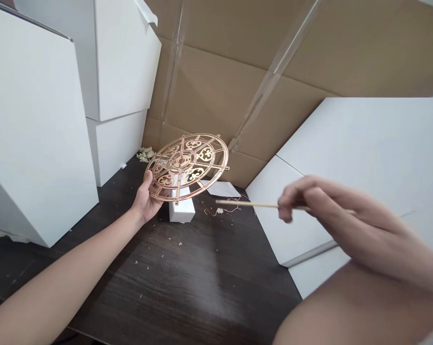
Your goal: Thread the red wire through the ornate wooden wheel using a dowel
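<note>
"gold-toned fretwork, wasn't it, that round disc (182,161)?"

"yes, tilted and raised over the dark counter (198,278), just up and to the right of the left fingers."

"did they have hold of it?"

"they did. the fingers of the left hand (144,203) were closed on its near rim, with the thumb on top."

"and the right hand (317,196)?"

"its fingers were curled tightly round a thin stick (247,203), which ran out to the left of them, towards the disc. its tip was near the rim, though i couldn't tell how far apart they were in depth."

"what lay below?"

"a small white box (182,214) stood to the right of the left fingers, partly hidden by the disc. between the two hands, farther back, were a white sheet (223,189) and some red thread (211,214)."

"and around them?"

"pale scraps (145,154) lay beyond the left fingers, tall white boxes (40,120) rose to their left, white panels (363,143) stood behind the right fingers, and brown cardboard (216,81) rose beyond both hands."
</note>
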Motion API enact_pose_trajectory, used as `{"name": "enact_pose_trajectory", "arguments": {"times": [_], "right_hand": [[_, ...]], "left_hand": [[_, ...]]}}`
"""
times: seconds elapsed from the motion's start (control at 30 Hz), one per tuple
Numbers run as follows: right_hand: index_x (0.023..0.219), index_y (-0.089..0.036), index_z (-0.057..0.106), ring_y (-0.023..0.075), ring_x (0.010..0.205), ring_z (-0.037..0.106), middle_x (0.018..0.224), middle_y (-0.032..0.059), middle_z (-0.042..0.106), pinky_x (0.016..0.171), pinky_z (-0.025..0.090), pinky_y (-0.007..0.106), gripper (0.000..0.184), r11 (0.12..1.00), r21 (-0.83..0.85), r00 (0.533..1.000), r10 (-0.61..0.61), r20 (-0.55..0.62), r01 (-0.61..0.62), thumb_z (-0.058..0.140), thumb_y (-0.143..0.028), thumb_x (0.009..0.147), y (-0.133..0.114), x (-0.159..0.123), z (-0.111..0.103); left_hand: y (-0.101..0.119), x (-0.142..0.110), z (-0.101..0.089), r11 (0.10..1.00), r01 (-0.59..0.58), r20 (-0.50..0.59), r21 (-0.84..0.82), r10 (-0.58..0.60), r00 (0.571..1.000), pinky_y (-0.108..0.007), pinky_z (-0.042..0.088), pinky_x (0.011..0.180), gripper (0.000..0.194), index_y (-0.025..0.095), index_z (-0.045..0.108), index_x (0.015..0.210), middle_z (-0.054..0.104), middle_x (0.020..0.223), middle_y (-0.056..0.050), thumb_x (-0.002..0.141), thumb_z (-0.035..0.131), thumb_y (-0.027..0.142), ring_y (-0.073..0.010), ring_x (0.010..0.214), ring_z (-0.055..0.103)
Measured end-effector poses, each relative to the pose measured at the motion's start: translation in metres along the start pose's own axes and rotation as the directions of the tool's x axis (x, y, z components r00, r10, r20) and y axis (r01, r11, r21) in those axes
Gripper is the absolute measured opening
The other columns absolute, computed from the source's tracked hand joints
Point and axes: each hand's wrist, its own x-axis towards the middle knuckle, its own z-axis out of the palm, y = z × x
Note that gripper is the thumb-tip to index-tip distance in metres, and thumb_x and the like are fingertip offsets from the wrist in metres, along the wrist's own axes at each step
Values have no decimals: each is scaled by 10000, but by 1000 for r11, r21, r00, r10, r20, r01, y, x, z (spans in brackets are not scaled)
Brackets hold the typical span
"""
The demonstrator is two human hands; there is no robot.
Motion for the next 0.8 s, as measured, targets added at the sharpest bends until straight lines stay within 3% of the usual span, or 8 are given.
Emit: {"name": "enact_pose_trajectory", "arguments": {"times": [0.1, 0.23, 0.3, 0.4, 0.53, 0.63, 0.8], "right_hand": [[868, -241, 663, 177, 801, 584, 820, 34, 636, 753, 486, 286, 452, 996, -26, 996, -88, -16, 88, 445, -538, 1130, -16, 21, 20], [946, -248, 700, 192, 883, 641, 887, 36, 679, 782, 516, 301, 343, 981, 147, 984, -147, 104, 131, 505, -466, 1124, -8, 31, 24], [946, -242, 708, 199, 914, 646, 914, 41, 688, 779, 517, 310, 338, 984, 120, 985, -143, 100, 130, 516, -458, 1121, -2, 33, 26], [931, -224, 689, 188, 904, 633, 915, 39, 677, 784, 510, 313, 347, 988, 82, 989, -121, -90, 129, 522, -463, 1120, 8, 38, 31], [932, -199, 673, 175, 889, 639, 917, 40, 660, 843, 525, 323, 286, 974, 170, 943, -88, -322, 149, 561, -397, 1104, 25, 46, 33], [880, -177, 670, 171, 834, 641, 890, 50, 653, 823, 545, 341, 269, 968, 206, 865, -20, -501, 142, 540, -288, 1087, 34, 50, 30], [775, -161, 650, 172, 699, 624, 773, 61, 630, 723, 542, 368, 242, 967, 217, 636, 84, -767, 135, 564, -217, 993, 37, 57, 27]], "left_hand": [[-1, 0, 1, 1000, 11, 35, 18, -11, 999, -285, 610, 937, 414, 99, 617, 1370, 713, 1293, -126, 1112, 443, 371, -213, 1117, 711], [-2, 0, -1, 999, 15, 27, 36, -16, 1000, -316, 594, 1001, 429, 92, 632, 1350, 701, 1320, -130, 1108, 450, 396, -231, 1163, 696], [-2, 1, -2, 999, 7, 50, 47, -9, 999, -339, 592, 1016, 437, 94, 631, 1359, 691, 1335, -139, 1105, 454, 402, -249, 1203, 678], [-2, 2, -4, 998, -10, 81, 56, 5, 997, -352, 595, 1015, 435, 101, 631, 1366, 669, 1372, -143, 1101, 462, 401, -267, 1253, 650], [-4, 5, -9, 997, -16, 101, 75, 9, 995, -360, 609, 992, 448, 105, 632, 1365, 650, 1395, -153, 1090, 491, 428, -276, 1259, 644], [-3, 7, -11, 997, -45, 95, 63, 39, 995, -340, 615, 969, 417, 124, 643, 1353, 646, 1404, -141, 1069, 552, 416, -260, 1226, 660], [-1, 6, -9, 999, -36, 28, 27, 36, 999, -230, 631, 754, 340, 128, 679, 1267, 677, 1352, -119, 1084, 523, 368, -199, 1058, 714]]}}
